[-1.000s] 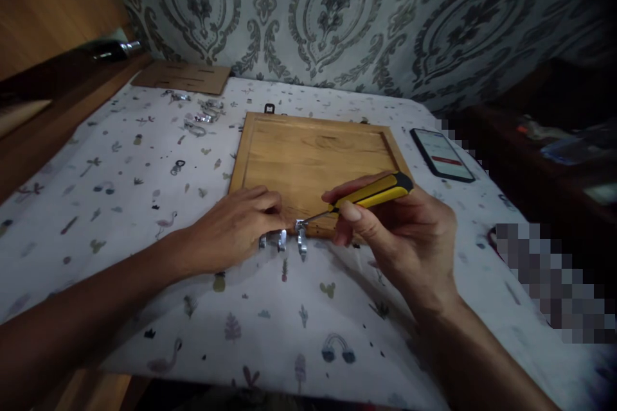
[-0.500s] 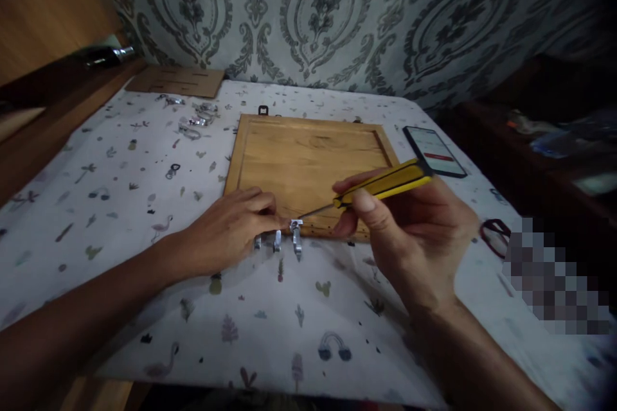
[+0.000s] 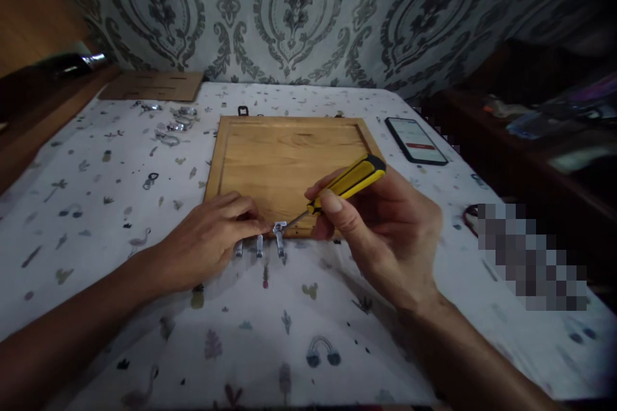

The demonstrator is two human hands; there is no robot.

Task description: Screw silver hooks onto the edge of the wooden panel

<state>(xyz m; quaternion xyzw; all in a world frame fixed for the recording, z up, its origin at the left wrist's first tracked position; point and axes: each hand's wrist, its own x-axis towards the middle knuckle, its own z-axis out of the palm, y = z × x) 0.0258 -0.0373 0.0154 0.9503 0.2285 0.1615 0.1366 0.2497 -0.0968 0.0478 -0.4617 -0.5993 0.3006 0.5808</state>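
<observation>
Slanting more steeply than half a second ago, the yellow-and-black screwdriver [image 3: 349,183] sits in the right hand [image 3: 390,228], its fingers closed around the handle. The view has swung too, so everything lies farther left. The screwdriver's long axis runs from the handle butt, up and to the right, down leftward to its tip at a silver hook [image 3: 280,243]. That hook stands at the near edge of the wooden board [image 3: 289,157], its arm pointing toward the person. Two more silver hooks [image 3: 259,246] line up to its left. The left hand [image 3: 212,237] rests on the board's near left corner, fingers drawn together just beside the hook; whether they pinch it, I cannot tell. The right hand covers the near right corner.

The board lies flat on the printed tablecloth [image 3: 245,314], long side running left to right. To the right, a pixelated patch hides part of something with a dark red rim [image 3: 470,221]. Farther off are a lit phone [image 3: 416,141], loose metal pieces [image 3: 167,138] at left, a black ring [image 3: 243,110] beyond the board, and cardboard [image 3: 159,86] near the patterned backdrop [image 3: 299,6].
</observation>
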